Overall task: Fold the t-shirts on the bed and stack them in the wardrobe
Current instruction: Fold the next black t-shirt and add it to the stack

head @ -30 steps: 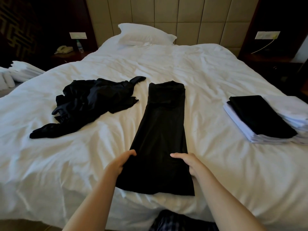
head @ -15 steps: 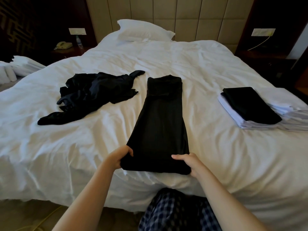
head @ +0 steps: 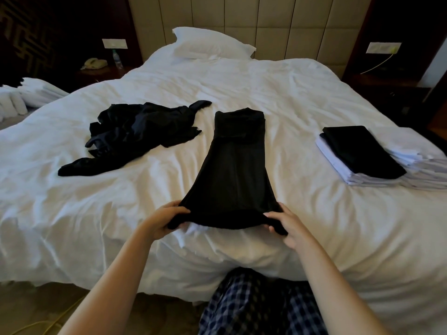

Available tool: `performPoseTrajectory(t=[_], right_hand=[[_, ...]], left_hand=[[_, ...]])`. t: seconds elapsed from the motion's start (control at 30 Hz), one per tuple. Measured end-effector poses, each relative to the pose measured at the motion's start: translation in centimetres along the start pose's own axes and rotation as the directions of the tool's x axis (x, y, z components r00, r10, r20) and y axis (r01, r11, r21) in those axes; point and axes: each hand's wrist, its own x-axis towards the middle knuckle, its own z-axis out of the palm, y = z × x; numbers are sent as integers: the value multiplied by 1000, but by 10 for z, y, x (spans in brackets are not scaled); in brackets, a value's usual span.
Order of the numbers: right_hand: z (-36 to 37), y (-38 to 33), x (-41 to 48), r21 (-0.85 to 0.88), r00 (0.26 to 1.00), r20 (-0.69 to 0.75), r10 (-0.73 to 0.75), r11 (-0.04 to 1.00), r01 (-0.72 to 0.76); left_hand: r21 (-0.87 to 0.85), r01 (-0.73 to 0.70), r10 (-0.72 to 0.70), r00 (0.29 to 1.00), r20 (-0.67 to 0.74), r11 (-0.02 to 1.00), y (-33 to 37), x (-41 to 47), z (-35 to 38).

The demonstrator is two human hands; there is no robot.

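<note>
1. black, soft jersey: a t-shirt (head: 232,170) folded lengthwise into a long strip, narrow at the far end and flaring toward the near hem, lies down the middle of the bed (head: 278,93) on its rumpled white duvet.
2. the left hand (head: 164,222) pinches the hem's near left corner, fingers curled round the cloth. the right hand (head: 287,226) grasps the near right corner the same way. the hem sags between them, slightly raised, and the rest of the strip stretches away beyond the fingers.
3. left of the strip, apart from it, sprawls a crumpled heap of black cloth (head: 140,131).
4. near the bed's right edge, a folded black shirt (head: 362,151) lies flat on a white stack (head: 338,165) of folded layers.
5. a plump pillow (head: 210,43) leans against a padded, panelled headboard (head: 278,25).
</note>
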Motion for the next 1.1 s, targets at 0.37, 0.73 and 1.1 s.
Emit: performPoseTrajectory(t=[0.37, 0.73, 1.1], right_hand=[[11, -34, 27, 604, 986, 53, 158, 781, -158], [1, -42, 57, -289, 990, -138, 12, 956, -52], [2, -47, 79, -503, 919, -15, -394, 797, 334]], left_hand=[[-573, 124, -133, 991, 26, 810, 44, 23, 22], [-181, 142, -130, 989, 75, 973, 55, 55, 25], [562, -334, 437, 898, -55, 757, 57, 88, 36]])
